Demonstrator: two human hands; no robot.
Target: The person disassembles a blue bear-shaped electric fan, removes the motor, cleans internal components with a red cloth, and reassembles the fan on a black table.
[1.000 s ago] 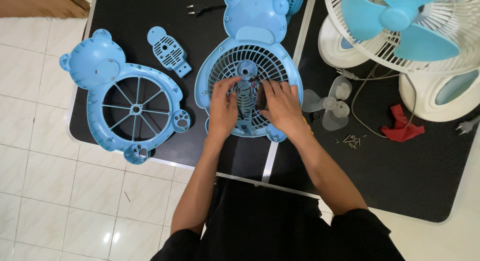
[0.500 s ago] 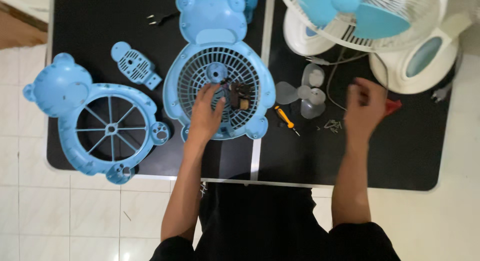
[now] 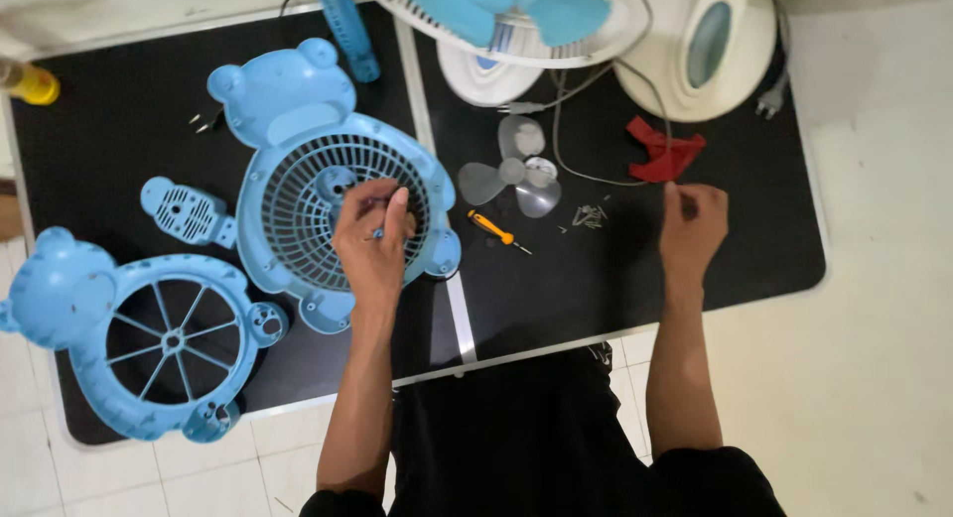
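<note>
The left hand [image 3: 375, 241] lies on the grille of the blue bear-shaped fan housing [image 3: 323, 194], its fingers curled together over the grille's right half and pinching something small and thin; what that is cannot be made out. The housing lies flat on the black table [image 3: 119, 130], bear head pointing away from the person, and the hand sits just right of the round hub at the grille's centre.

The right hand [image 3: 692, 224] is well to the right of the housing, raised a little over the table, its fingertips drawn together; whether they grip anything I cannot tell. A small pile of screws [image 3: 589, 215] lies between this hand and the housing, nearer the right hand than the left. The orange-handled screwdriver [image 3: 493, 229] lies just right of the housing, its long axis slanting, handle toward the housing and tip toward the person; the left hand is the closer one to it.

Also right of the housing lies a clear three-bladed propeller [image 3: 516, 173], and beyond it a red cloth [image 3: 663, 150]. Left of the housing rest a second blue bear-shaped frame [image 3: 139, 328] with open spokes and a small blue vented cover [image 3: 187, 211]. Behind the housing stands a white fan [image 3: 516, 21].
</note>
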